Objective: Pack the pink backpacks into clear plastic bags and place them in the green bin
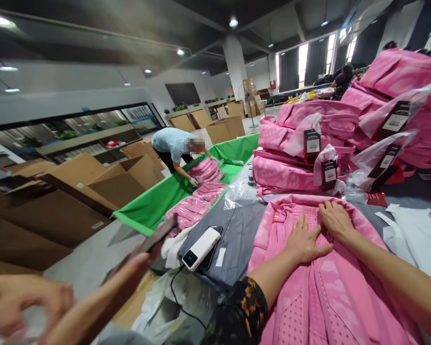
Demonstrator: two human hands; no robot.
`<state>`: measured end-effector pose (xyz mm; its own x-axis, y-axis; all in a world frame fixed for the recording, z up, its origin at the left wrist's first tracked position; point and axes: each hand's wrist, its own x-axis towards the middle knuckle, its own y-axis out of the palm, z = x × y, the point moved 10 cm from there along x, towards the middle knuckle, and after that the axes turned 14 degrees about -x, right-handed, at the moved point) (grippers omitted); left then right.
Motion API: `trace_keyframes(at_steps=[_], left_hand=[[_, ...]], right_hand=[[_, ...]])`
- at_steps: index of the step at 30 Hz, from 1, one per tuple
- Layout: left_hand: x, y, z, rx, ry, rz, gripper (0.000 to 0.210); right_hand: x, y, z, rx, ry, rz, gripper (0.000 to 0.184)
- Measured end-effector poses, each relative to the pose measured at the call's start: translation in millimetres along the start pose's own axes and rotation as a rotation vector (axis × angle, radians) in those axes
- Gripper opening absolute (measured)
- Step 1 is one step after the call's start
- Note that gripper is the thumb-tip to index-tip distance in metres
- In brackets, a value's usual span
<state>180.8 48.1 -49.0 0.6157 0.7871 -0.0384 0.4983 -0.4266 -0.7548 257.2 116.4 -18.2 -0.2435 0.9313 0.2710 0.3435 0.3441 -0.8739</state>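
Observation:
A pink backpack (294, 292) lies on the table with its perforated straps and back panel facing up. My left hand (303, 240), below a dark flowered sleeve, rests flat on the upper back panel, fingers spread. Beside it my right hand (334, 221) presses on the panel near the top edge, fingers stretched out and partly bent. Neither hand grips anything. Just beyond are stacked pink backpacks (290, 172) with black hang tags (329, 172) and clear plastic on them.
A white power bank (201, 247) lies over a dark phone, cable attached. Left, another person's blurred hands (25, 304) are near, with a dark flat object (147, 247). A co-worker (175, 146) bends over a green bin (136, 211) of bagged pink goods. Cardboard boxes (82, 177) stand behind.

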Motion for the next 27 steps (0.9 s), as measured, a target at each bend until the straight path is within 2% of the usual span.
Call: trace_keyframes(at_steps=[4,6,9,11,14,16,18,19,21,24,25,26,27], left_hand=[[1,1.5,0,0.104,0.080,-0.089,0.074],[-2,1.6,1,0.090,0.092,-0.109,0.073],[-6,-4.8,-1,0.046,0.092,-0.157,0.075],[-7,-6.3,-5,0.046,0.100,-0.165,0.075],[-8,-8.8,-11,0.052,0.127,-0.207,0.071],[-20,-18.3,-5,0.040,0.118,-0.263,0.063],[-49,-39.9,12,0.034,0.093,-0.309,0.049],[-71,-57.3,26,0.036,0.079,-0.330,0.043],[-127,-103.2,58,0.040,0.056,-0.364,0.040],[-213,-175.9,107,0.049,0.024,-0.426,0.052],[-228,-185.4,117,0.032,0.042,-0.387,0.054],[-238,-195.9,123,0.031,0.048,-0.445,0.057],[-237,-196.7,126,0.044,0.035,-0.494,0.053]], right_hand=[[23,-44,73,0.095,-0.411,-0.175,0.028],[38,-52,98,0.121,-0.552,-0.205,0.029],[57,-45,106,0.108,-0.555,-0.163,0.025],[57,-36,103,0.100,-0.514,-0.129,0.030],[51,-20,88,0.087,-0.369,-0.053,0.039],[49,-10,77,0.086,-0.271,0.011,0.042],[52,-4,69,0.100,-0.207,0.076,0.040],[54,-1,67,0.110,-0.189,0.106,0.037],[56,1,66,0.126,-0.159,0.153,0.029],[45,1,64,0.125,-0.076,0.186,0.032],[39,2,62,0.131,-0.026,0.194,0.035],[34,4,59,0.148,0.025,0.207,0.037],[29,6,55,0.171,0.070,0.222,0.039]])
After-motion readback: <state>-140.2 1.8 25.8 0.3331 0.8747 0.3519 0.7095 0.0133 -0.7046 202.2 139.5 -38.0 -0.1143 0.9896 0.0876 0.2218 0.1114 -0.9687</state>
